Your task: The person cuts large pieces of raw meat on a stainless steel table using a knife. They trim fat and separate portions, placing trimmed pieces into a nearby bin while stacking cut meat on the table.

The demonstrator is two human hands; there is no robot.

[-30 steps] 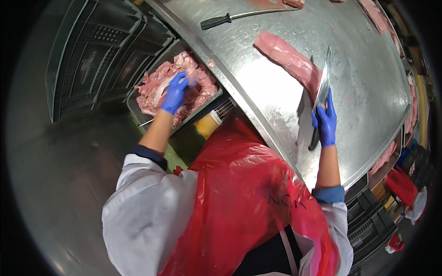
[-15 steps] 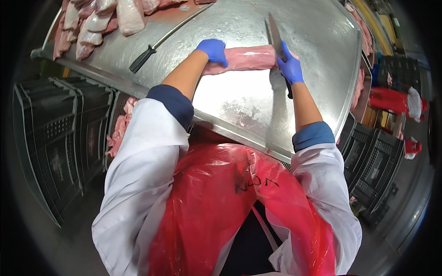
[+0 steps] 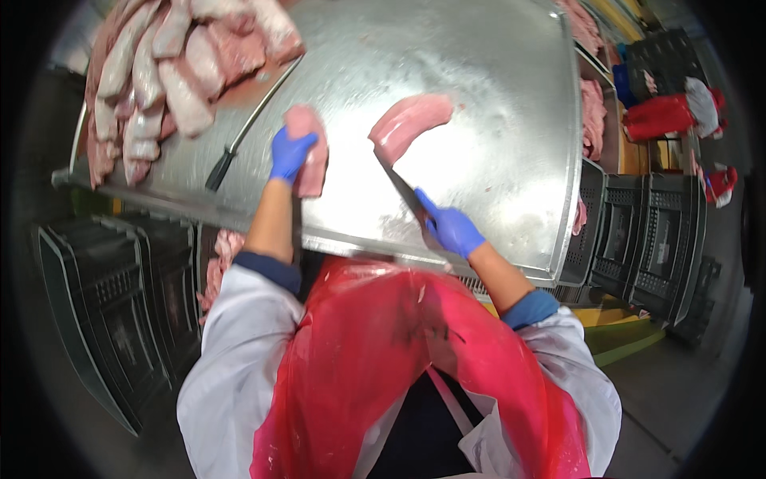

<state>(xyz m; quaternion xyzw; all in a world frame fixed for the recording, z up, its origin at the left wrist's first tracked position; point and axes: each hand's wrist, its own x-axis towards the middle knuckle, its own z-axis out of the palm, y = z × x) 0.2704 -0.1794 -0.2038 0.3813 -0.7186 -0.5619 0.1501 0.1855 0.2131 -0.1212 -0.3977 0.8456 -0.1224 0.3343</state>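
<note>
My gloved left hand (image 3: 290, 153) is closed around a pink slab of meat (image 3: 313, 174) standing lengthwise near the table's left front. In my gloved right hand (image 3: 453, 229) is a knife (image 3: 399, 182), held with the index finger stretched along it. The blade slants forward and left over the metal table (image 3: 511, 152). Its tip touches or lies just under the near end of a second, curved meat piece (image 3: 411, 124), which lies alone at mid-table. Most of the knife's handle is hidden in my grip.
A heap of pale meat pieces (image 3: 199, 76) covers the far left. Beside it lies a sharpening steel (image 3: 219, 170) with a black handle. Dark crates (image 3: 112, 295) stand left, more crates (image 3: 630, 231) right. Trimmings fill a bin (image 3: 592, 120). People in red aprons (image 3: 666, 118) are at far right.
The single long meat piece is now two separate pieces. My left hand has moved left and nearer with one, turning it lengthwise. My right hand has come nearer with the knife, its blade lowered.
</note>
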